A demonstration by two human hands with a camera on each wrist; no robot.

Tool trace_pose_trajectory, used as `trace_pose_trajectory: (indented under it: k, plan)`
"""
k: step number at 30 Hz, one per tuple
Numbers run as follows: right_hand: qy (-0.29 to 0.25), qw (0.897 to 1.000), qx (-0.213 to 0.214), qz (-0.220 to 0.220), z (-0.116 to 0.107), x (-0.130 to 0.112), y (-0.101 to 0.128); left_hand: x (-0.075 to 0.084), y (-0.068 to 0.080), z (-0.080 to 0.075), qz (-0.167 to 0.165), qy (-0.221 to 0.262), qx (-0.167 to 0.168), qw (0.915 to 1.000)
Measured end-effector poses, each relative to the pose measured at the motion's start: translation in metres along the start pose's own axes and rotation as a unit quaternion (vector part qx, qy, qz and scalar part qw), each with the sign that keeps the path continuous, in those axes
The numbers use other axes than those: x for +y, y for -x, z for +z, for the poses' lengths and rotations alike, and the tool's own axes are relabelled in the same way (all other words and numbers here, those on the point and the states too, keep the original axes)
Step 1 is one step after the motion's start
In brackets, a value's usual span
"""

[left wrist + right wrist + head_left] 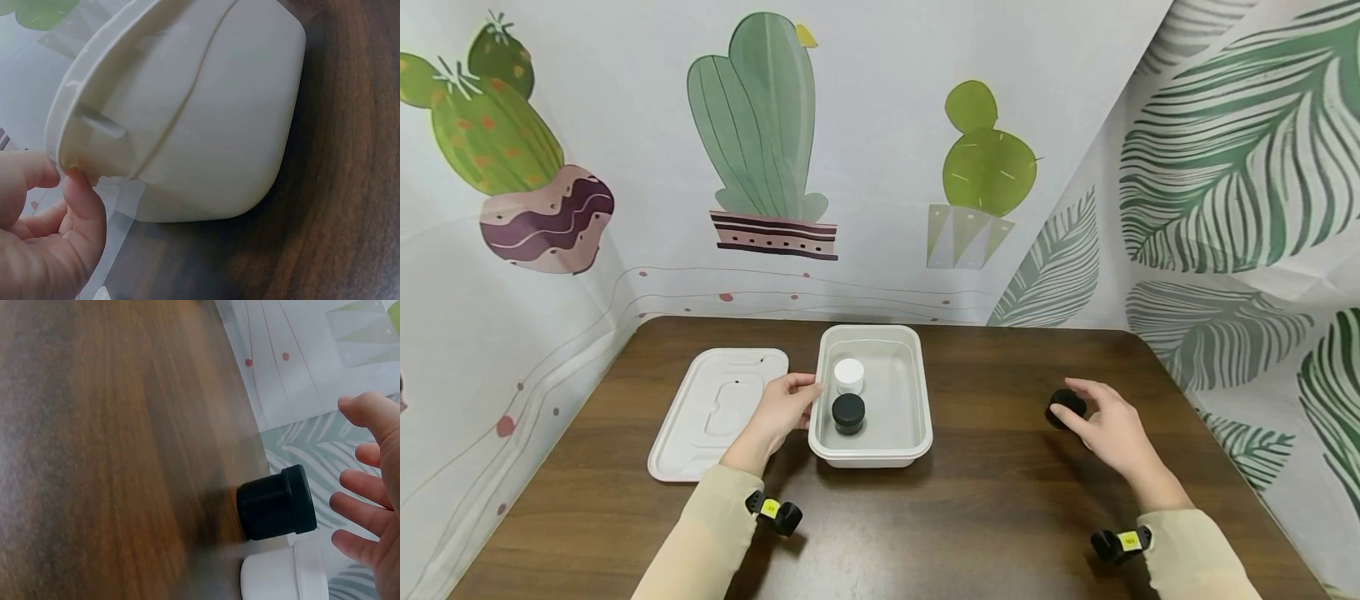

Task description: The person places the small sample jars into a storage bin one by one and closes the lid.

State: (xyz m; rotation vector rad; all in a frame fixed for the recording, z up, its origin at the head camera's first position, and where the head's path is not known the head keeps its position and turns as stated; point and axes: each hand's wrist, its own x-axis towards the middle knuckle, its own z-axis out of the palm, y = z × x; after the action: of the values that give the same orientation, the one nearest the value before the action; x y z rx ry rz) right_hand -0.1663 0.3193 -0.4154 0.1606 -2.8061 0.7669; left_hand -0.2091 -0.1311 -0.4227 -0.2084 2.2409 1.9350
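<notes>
My left hand (785, 410) pinches the left rim of a light grey plastic food box (895, 400), thumb and fingertips at its edge in the left wrist view. Inside the box, along its left side, stand a white lidded jar (849, 375) and a black lidded jar (848, 414). At the right of the table my right hand (1108, 421) is held around another black jar (1066, 408), overlapping it in the head view. The right wrist view shows its fingers spread and apart from that jar, with a second white jar (281, 575) standing beside it.
A flat white lid (718, 417) lies on the brown wooden table (977, 517) left of the box. Cloth hangings (880, 167) printed with cacti and leaves rise behind the table and along its sides.
</notes>
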Motion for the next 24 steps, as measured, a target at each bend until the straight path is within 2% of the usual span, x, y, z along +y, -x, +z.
trace_pose_trajectory:
  k: [9, 24]
  plan:
    - [-0.016, 1.000, 0.008, 0.005, -0.003, 0.006, 0.006, 0.000, 0.000, 0.000, 0.001, -0.002, 0.001, 1.0000]
    - [-0.001, 1.000, 0.023, 0.020, -0.007, 0.016, 0.010, -0.001, 0.000, 0.000, 0.003, -0.001, 0.000, 1.0000]
